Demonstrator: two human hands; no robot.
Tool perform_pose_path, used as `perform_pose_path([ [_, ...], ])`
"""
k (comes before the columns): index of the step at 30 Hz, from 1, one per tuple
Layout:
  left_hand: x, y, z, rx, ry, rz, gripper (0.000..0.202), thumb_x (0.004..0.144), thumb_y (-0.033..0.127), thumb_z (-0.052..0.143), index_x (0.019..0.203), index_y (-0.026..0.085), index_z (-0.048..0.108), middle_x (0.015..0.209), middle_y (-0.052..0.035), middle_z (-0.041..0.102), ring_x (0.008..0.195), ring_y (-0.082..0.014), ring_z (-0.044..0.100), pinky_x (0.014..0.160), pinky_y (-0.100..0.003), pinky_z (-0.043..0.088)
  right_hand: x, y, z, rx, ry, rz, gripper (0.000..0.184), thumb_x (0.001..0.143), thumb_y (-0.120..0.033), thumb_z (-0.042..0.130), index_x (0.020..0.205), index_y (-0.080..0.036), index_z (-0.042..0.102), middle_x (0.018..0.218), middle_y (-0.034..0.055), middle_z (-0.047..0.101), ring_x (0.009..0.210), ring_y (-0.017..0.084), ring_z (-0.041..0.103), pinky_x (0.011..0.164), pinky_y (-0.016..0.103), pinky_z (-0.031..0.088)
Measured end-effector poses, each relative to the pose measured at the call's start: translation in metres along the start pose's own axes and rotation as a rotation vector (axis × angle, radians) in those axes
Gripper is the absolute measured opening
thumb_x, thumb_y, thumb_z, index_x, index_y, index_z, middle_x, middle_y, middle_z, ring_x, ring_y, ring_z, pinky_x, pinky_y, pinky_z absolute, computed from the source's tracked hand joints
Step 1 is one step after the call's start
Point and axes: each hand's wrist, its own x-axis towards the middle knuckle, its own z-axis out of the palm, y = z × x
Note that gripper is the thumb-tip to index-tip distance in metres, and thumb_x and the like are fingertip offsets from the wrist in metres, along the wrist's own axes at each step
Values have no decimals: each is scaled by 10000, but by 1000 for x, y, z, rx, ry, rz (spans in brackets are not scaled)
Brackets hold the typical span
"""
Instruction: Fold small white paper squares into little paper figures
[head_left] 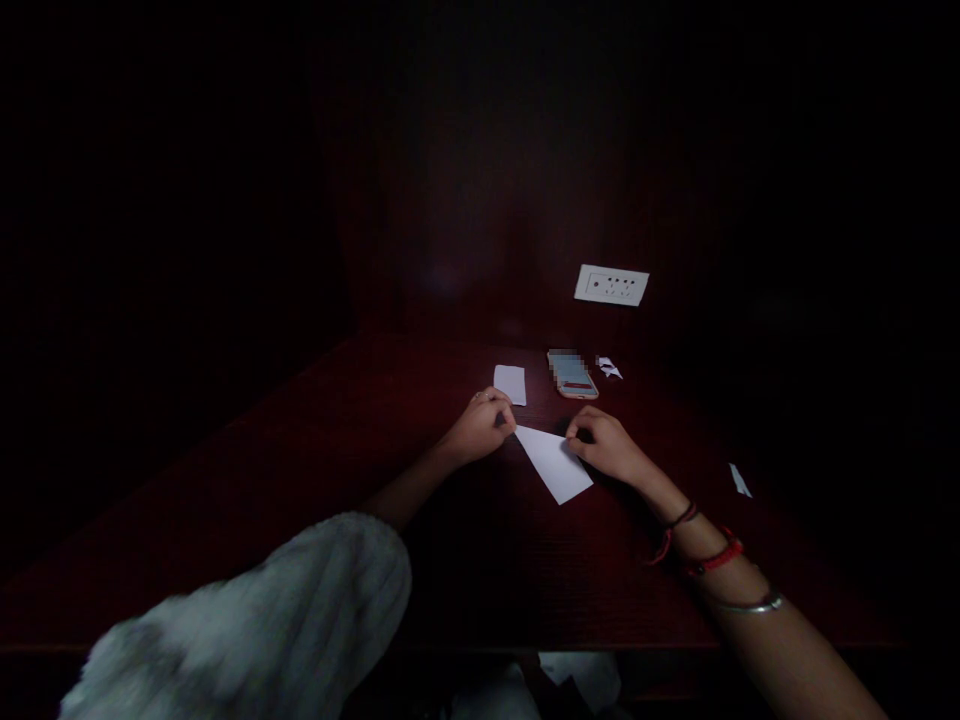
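A white sheet of paper (556, 467), with a pointed left corner and straight edges, lies on the dark red table between my hands. My left hand (486, 425) pinches its upper left tip between thumb and fingers. At the paper's upper right edge, my right hand (604, 445) has thumb and fingertips closed on it. Just beyond my left hand rests a smaller white piece of paper (511, 384), its near edge partly behind my fingers.
A phone (574, 375) lies face up toward the back, with crumpled paper scraps (609, 367) beside it. One narrow paper strip (739, 480) is at the right. A white socket panel (611, 285) is on the back wall. The table's front edge (465, 648) runs below my forearms.
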Motion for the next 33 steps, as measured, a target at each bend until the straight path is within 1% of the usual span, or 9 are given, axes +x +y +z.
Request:
perform_pose_path([
  [2,0,-2,-1,10,20,-31,71,656,133,473,604,158,515,888,-25,470,863,-146,446,817,-273,330,-1,6,-4,-37,48,41,93,643,-142,449,616,-139,538,708,25,494,660,108,461,652,228,359],
  [4,0,-3,-1,14,28,-61,72,655,133,473,599,156,513,873,-29,475,853,-148,451,803,-272,340,-3,8,-7,-49,105,47,104,660,-148,438,634,-139,539,715,28,501,676,115,465,668,237,361],
  [7,0,1,0,-15,11,-44,62,656,137,480,618,159,524,874,-27,472,853,-145,453,802,-271,345,-3,2,-7,-19,154,-39,127,698,-162,423,715,-150,548,765,32,507,749,127,467,712,252,356],
  [11,-3,14,5,-58,14,79,66,675,160,473,660,169,536,919,-23,457,909,-142,432,844,-268,318,0,-17,0,11,122,-146,163,717,-216,453,841,-165,545,844,40,491,809,132,455,729,257,346],
  [14,-4,24,6,-88,-9,98,79,691,182,460,685,174,538,961,-19,442,924,-142,424,840,-267,322,1,-27,4,10,73,-167,134,727,-216,450,788,-165,558,830,37,486,790,128,455,716,262,338],
  [17,-5,28,5,-82,-25,85,79,692,181,458,682,174,536,970,-18,440,933,-142,419,846,-270,320,1,-28,4,16,62,-160,122,726,-186,440,732,-159,558,805,30,483,754,118,455,693,256,335],
  [25,-2,14,4,-29,49,86,80,676,170,471,649,160,546,947,-34,443,929,-164,420,866,-299,297,0,-17,1,10,70,-140,97,669,-140,446,655,-141,542,736,21,474,685,107,449,659,227,350],
  [30,0,5,1,29,83,44,72,665,152,476,631,158,539,930,-34,447,917,-158,430,847,-300,319,-2,-3,-5,-55,176,-65,69,640,-172,464,597,-147,512,744,25,462,688,120,454,672,245,356],
  [33,0,0,-1,64,108,-5,74,661,153,477,617,154,536,901,-36,457,892,-159,442,822,-297,338,-3,4,-9,-40,256,-38,76,645,-169,463,585,-149,505,727,27,463,682,124,459,677,252,362],
])
